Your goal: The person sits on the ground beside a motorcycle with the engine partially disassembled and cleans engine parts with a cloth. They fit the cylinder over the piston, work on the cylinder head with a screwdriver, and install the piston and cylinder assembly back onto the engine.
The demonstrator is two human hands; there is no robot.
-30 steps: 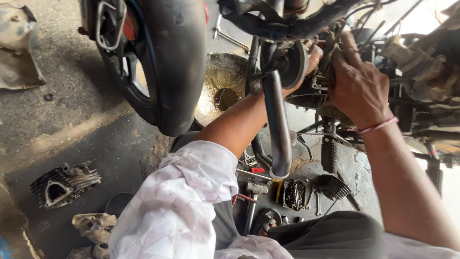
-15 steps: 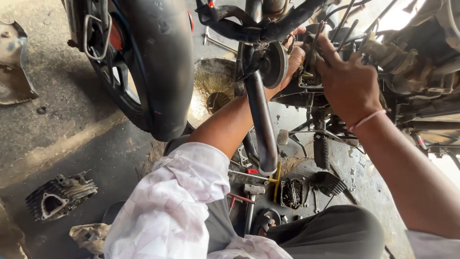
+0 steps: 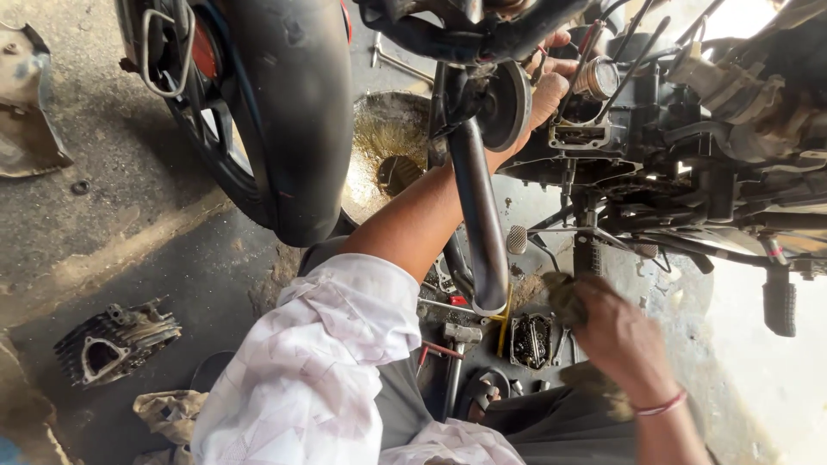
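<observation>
While left hand (image 3: 547,82) reaches engine (image 3: 620,129), right hand (image 3: 616,331) lowered, gripping rag (image 3: 564,297)

A finned cylinder head (image 3: 116,340) lies on the ground near the black tyre (image 3: 297,120).

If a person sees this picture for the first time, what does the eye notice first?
Probably the black tyre at top left, beside the bare engine at top right. The left hand reaches up to the engine; the right hand holds a dirty rag low over tools.
</observation>
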